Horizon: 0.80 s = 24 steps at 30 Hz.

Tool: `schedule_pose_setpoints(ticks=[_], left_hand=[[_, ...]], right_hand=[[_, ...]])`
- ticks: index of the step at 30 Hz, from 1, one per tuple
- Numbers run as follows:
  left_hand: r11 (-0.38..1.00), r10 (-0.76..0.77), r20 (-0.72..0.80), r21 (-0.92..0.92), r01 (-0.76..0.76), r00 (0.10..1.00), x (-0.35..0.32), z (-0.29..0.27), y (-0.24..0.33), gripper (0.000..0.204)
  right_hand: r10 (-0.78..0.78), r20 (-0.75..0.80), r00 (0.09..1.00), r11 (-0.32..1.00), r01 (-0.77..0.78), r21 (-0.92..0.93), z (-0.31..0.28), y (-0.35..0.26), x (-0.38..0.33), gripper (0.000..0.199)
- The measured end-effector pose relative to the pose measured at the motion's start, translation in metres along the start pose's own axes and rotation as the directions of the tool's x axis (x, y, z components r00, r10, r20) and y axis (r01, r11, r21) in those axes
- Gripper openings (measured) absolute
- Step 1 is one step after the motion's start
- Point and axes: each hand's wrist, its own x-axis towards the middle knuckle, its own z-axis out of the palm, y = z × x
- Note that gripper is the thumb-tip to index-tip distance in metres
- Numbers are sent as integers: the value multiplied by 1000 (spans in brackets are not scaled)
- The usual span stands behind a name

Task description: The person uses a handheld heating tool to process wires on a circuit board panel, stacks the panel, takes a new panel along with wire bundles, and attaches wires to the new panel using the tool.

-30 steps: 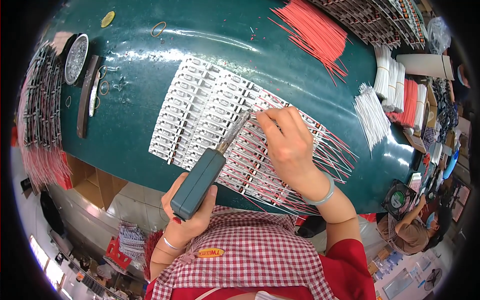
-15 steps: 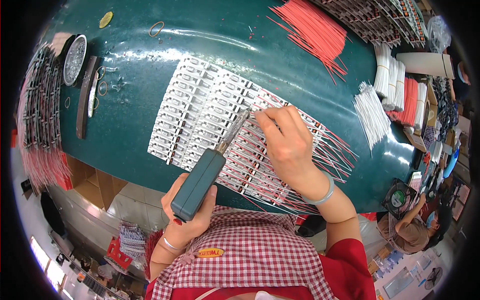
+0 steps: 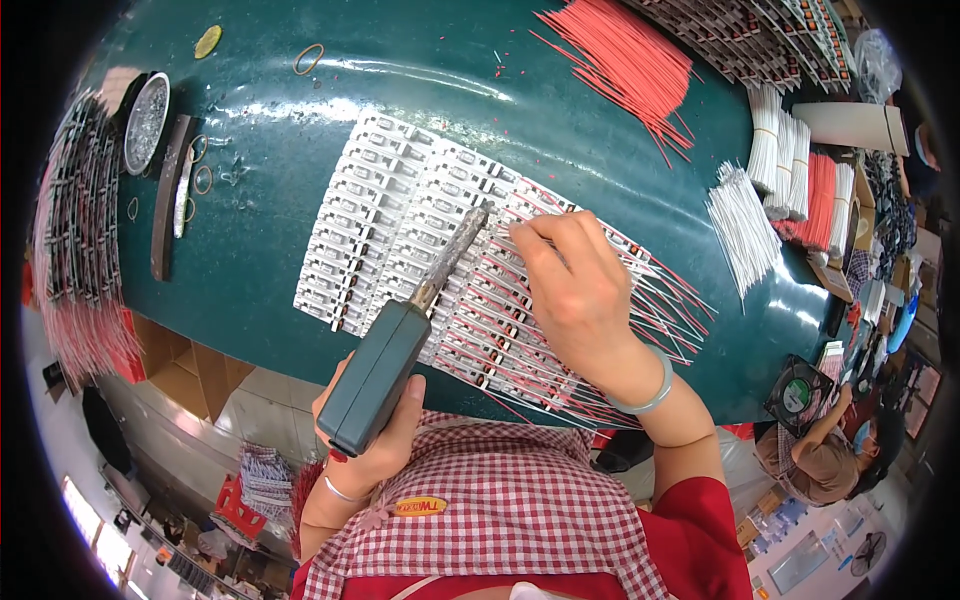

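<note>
My left hand [image 3: 388, 440] is wrapped round the dark green handle of a soldering gun [image 3: 375, 372]. The gun's long, solder-crusted tip slants up and right, its end just left of my right fingertips. Beneath it lie rows of small white switch-like parts [image 3: 355, 205], packed side by side on the table. Thin red and white wires [image 3: 655, 295] run rightward from the right-hand rows. My right hand [image 3: 575, 290] pinches thumb and forefinger together low over those rows; the fingers hide whatever is between them.
Loose red wires [image 3: 625, 65] lie at the back of the green table [image 3: 260, 220]. White wires [image 3: 742, 225] and bundles are at the right. On the left are a metal dish [image 3: 148, 122], a dark bar [image 3: 170, 200] and stacked wired parts [image 3: 80, 220]. A co-worker [image 3: 830, 455] sits at far right.
The soldering gun has shifted down and left in my left hand, its tip drawing away from my right fingertips. My right hand stays almost in place, still pinching.
</note>
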Motion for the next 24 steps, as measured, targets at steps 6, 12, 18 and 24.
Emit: schedule_pose_setpoints(ticks=[6, 12, 18, 24], left_hand=[[999, 45, 2, 30, -45, 999, 5, 1, -2, 29], [1000, -14, 43, 19, 13, 999, 10, 6, 1, 27], [999, -45, 41, -13, 46, 998, 17, 8, 9, 22], [997, -1, 69, 82, -4, 998, 15, 7, 8, 20]], right_hand=[[-6, -76, 997, 1000, 6, 8, 3, 10, 5, 34], [47, -58, 997, 998, -45, 34, 5, 7, 7, 33], [1, -41, 999, 1000, -2, -24, 7, 10, 6, 34], [-25, -13, 1000, 998, 25, -58, 4, 8, 7, 34]])
